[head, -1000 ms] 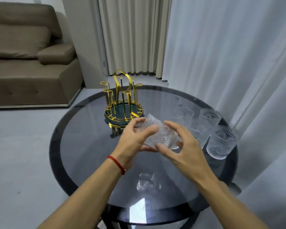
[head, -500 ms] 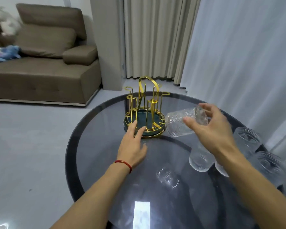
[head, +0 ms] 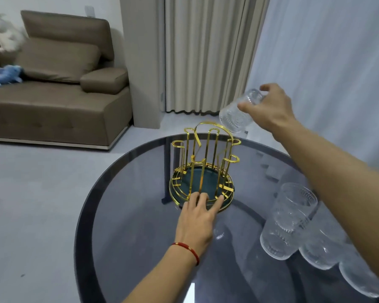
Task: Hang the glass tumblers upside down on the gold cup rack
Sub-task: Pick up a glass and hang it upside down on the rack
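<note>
The gold cup rack (head: 202,169) with a teal base stands on the round dark glass table (head: 129,215); its prongs are bare. My left hand (head: 197,217) lies flat on the table with its fingertips touching the rack's front rim. My right hand (head: 269,108) grips a patterned glass tumbler (head: 236,115) by its base, tilted mouth-down, in the air above and to the right of the rack's top. Several more clear tumblers (head: 289,221) stand together on the table at the right, partly hidden by my right forearm.
A brown sofa (head: 59,84) stands at the back left with soft toys on it. Beige curtains (head: 201,53) and white sheer curtains (head: 326,62) hang behind the table. Grey floor surrounds the table on the left.
My right hand has lifted the tumbler higher and tipped it mouth-down above the rack. My left hand let go of the glass earlier and now rests against the rack's base.
</note>
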